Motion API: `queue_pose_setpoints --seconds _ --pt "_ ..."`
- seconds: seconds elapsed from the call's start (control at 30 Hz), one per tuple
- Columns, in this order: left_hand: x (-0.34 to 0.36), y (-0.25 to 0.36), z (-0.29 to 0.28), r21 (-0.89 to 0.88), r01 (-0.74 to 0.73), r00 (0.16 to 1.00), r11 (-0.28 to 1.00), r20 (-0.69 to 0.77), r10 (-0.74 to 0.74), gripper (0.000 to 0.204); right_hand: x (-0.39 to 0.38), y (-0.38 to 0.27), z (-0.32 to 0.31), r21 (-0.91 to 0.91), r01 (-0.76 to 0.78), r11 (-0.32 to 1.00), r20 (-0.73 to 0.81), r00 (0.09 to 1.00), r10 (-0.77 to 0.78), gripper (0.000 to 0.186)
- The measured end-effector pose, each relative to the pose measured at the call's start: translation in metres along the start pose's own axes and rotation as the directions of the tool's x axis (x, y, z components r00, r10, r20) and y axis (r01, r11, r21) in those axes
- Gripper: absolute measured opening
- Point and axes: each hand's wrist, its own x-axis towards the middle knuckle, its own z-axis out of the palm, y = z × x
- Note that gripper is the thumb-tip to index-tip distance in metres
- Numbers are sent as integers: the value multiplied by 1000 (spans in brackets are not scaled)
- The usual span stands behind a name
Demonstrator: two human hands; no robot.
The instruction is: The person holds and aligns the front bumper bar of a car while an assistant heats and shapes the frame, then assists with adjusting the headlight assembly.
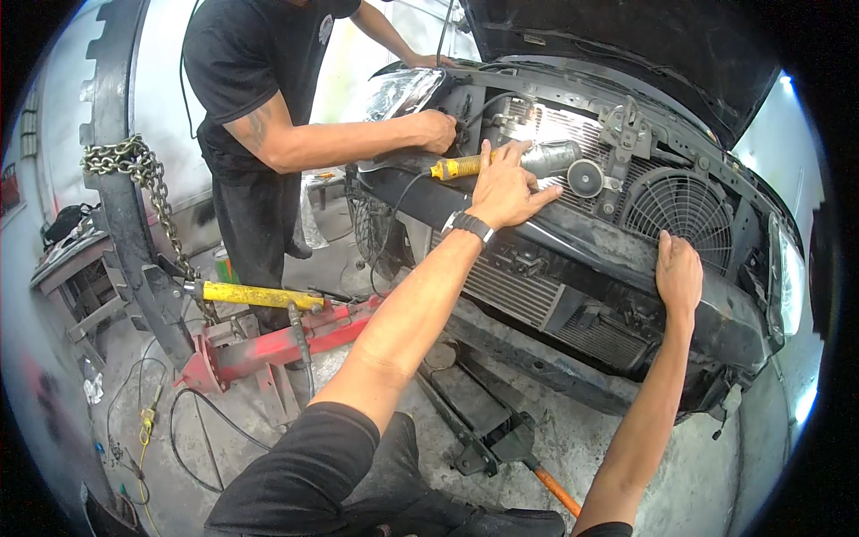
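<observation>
Since the beam [599, 235], centre right of the frame, looks stiff and weighty, both ends seem the best hold; the right hand [678, 271] clamps its fingers there, the left hand [508, 192] spreads over the grinder [550, 159], grip unclear.

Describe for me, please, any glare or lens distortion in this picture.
Head view: bright glare washes out part of the radiator; fisheye bending distorts the toothed post near the left rim; black fills the corners; the raised hood's underside looks dark.
</observation>
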Motion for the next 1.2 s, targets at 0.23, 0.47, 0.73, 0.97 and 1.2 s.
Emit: queue_pose_setpoints --seconds 0.23,0.47,0.73,0.97,1.2 --pt "-1 0 -2 0 -7 1000 1000 -21 7 51 0 0 2 3 9 1000 -4 1000 -9 42" --pt "1 2 -1 24 -13 1000 1000 4 13 52 -2 2 3 -5 18 1000 -57 998 -18 41" --pt "2 2 -1 63 -1 999 998 44 -2 51 0 7 7 -34 41 999 -69 997 -43 40" --pt "1 2 -2 70 -3 1000 998 28 1 50 -1 3 6 -6 23 1000 -56 998 -24 39" --pt "1 1 -2 59 -6 1000 998 22 4 49 -1 0 3 2 -2 1000 -32 999 2 41"
